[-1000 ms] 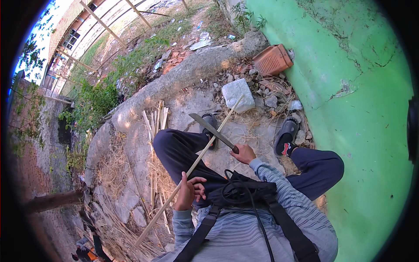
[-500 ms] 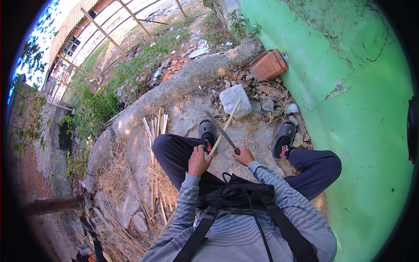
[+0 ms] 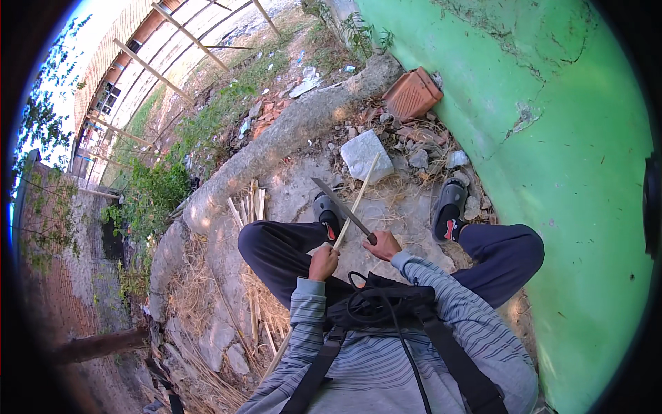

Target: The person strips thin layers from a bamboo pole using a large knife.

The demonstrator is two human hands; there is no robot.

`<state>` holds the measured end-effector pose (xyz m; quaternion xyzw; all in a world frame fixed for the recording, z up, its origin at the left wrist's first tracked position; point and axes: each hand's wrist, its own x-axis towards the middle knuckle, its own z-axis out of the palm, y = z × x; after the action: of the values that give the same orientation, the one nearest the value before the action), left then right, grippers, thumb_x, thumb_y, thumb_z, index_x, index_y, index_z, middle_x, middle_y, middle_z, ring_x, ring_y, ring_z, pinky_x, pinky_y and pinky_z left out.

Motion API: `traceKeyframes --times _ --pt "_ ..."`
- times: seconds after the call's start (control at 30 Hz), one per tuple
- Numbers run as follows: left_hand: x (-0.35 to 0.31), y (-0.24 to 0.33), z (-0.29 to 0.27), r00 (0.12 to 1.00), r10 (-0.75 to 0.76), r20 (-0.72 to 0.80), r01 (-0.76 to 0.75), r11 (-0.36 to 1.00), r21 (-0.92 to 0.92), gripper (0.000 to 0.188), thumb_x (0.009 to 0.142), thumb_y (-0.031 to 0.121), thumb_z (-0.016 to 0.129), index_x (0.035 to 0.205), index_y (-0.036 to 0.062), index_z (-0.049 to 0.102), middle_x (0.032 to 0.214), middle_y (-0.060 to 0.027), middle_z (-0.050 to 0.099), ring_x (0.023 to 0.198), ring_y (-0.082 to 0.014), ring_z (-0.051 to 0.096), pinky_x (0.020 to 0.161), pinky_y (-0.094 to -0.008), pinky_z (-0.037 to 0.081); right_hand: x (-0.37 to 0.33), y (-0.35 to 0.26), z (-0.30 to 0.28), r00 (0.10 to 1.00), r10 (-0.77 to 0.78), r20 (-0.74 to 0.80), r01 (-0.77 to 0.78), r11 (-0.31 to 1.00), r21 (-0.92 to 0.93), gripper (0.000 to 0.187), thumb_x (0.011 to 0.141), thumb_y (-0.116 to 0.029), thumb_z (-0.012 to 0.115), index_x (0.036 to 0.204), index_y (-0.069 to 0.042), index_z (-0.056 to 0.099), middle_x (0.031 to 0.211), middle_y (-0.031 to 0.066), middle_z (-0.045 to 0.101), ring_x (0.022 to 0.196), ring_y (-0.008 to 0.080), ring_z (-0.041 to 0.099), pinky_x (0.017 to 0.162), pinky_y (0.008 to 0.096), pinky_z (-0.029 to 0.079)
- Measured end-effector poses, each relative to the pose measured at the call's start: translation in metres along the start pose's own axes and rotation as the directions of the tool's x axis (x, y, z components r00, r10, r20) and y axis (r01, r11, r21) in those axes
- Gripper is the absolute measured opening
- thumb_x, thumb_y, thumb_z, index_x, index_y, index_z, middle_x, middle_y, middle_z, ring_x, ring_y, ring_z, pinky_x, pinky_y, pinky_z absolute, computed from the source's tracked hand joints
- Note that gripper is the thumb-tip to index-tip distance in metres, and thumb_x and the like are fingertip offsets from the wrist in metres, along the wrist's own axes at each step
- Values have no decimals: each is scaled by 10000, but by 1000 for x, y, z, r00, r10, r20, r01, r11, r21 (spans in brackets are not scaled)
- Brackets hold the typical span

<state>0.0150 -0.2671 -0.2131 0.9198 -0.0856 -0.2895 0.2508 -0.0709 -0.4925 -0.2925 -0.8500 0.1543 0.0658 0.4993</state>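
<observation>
My left hand (image 3: 323,263) is closed round the lower end of a thin pale strip (image 3: 360,195), which looks like split bamboo or wood. The strip slants up and away to the right, its far tip in front of a white block (image 3: 367,157). In my right hand (image 3: 383,245) is the dark handle of a long-bladed knife (image 3: 335,201). The blade points up and left and crosses the strip; whether the two touch, I cannot tell. Both hands are between my spread knees, over the ground.
Pale strips (image 3: 249,207) lie in a bundle beyond my left knee, with dry shavings (image 3: 200,290) around. A green wall (image 3: 552,172) rises on the right. Rubble (image 3: 419,157) and an orange hollow brick (image 3: 414,94) are by its foot. A grey root-like ridge (image 3: 276,136) crosses ahead.
My left hand has shifted slightly down and right with the strip. My right hand has moved a little left, and the knife's tip now lies further left past the strip.
</observation>
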Motion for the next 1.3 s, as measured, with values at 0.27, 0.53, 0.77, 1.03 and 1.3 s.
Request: traceKeyframes --times 0.27,0.53,0.77,1.03,1.3 --pt "-29 -1 2 1000 -11 21 12 1000 -14 384 1016 335 557 1023 9 760 972 -260 740 977 -433 717 872 -487 544 -8 -8 -2 997 32 67 -22 990 -140 303 811 -380 723 910 -94 728 846 216 727 844 437 717 778 512 574" --pt "-40 -18 2 997 -74 11 74 996 -47 388 1030 332 555 999 5 763 940 -251 742 950 -425 719 842 -499 538 -10 -20 1 989 -74 131 98 977 -191 284 829 -349 709 942 -88 723 848 221 726 827 444 714 771 515 577" --pt "-31 -16 8 999 22 -39 -25 995 -92 378 1021 312 566 995 -9 763 900 -237 745 876 -390 730 805 -468 544 -24 -23 6 991 -63 118 79 987 -137 263 834 -331 686 944 -96 731 896 216 732 863 444 715 794 531 573" --pt "-39 -10 14 1000 15 -24 -16 999 -51 411 1017 326 572 992 -44 750 839 -240 732 803 -351 725 761 -446 538 -21 -5 2 998 -26 52 31 995 -96 252 838 -334 681 953 -115 726 886 212 727 862 448 708 783 540 560" --pt "-50 -7 0 1000 -20 3 20 997 -80 395 1036 316 529 993 -7 753 903 -253 734 910 -412 723 826 -479 534 -12 -7 -2 997 13 75 -5 995 -101 265 840 -347 687 966 -118 731 900 199 736 867 451 709 779 523 566"
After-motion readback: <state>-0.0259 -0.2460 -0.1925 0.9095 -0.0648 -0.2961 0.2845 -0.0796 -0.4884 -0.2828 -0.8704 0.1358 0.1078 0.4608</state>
